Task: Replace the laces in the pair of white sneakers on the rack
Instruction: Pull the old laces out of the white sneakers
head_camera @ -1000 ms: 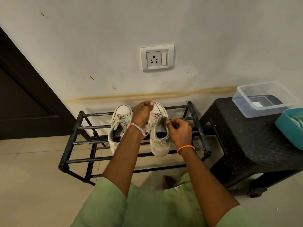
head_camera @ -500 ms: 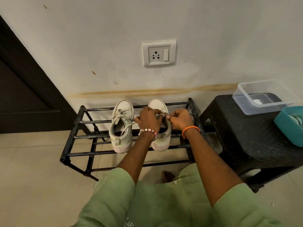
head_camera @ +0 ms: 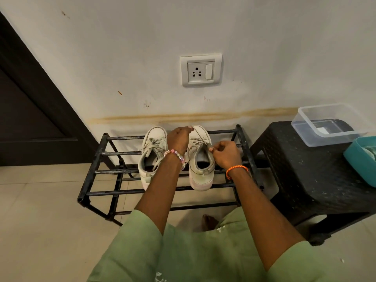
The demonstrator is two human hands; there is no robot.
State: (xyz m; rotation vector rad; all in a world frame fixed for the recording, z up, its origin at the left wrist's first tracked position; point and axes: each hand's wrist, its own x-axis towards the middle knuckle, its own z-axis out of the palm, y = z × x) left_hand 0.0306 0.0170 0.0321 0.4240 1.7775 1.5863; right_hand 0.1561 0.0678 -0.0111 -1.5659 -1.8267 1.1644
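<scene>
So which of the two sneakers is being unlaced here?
The right sneaker: the left hand and right hand each pinch its lace. The left sneaker lies untouched, laces intact.

White painted wall (head_camera: 264,47), scuffed, with a brown stain band (head_camera: 193,117) low across it. Socket-and-switch plate (head_camera: 201,69) mounted above the band. Dark door (head_camera: 22,119) at left. Beige tiled floor (head_camera: 40,231). Black plastic stool (head_camera: 317,180) at right.

rack (head_camera: 97,171) – black metal, scuffed | stool (head_camera: 305,169) – matt textured plastic | tub (head_camera: 329,137) – clear glossy plastic
</scene>
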